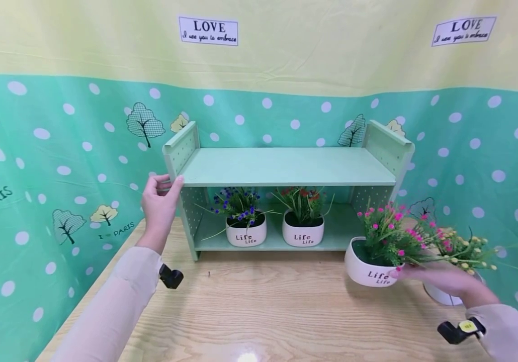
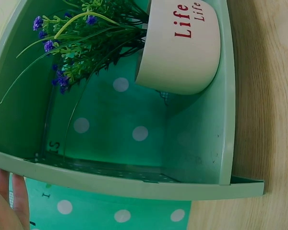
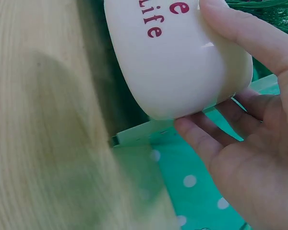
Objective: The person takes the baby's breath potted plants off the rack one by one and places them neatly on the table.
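My right hand [image 1: 449, 278] grips a white pot of pink flowers [image 1: 372, 269] by its right side, thumb on the front. The pot is tilted and held above the table, before the right end of a green two-tier shelf [image 1: 286, 166]. In the right wrist view the fingers [image 3: 201, 139] curl under the white pot [image 3: 182, 62]. My left hand [image 1: 159, 206] holds the shelf's left side panel, thumb at the front edge. On the lower tier stand a pot of blue-purple flowers [image 1: 246, 234] and a pot of red flowers [image 1: 303, 234].
A pot of yellow flowers [image 1: 444, 293] stands on the wooden table [image 1: 259, 306] at the right, partly hidden behind my right hand. A green and yellow printed curtain [image 1: 263, 118] hangs behind the shelf and along both sides.
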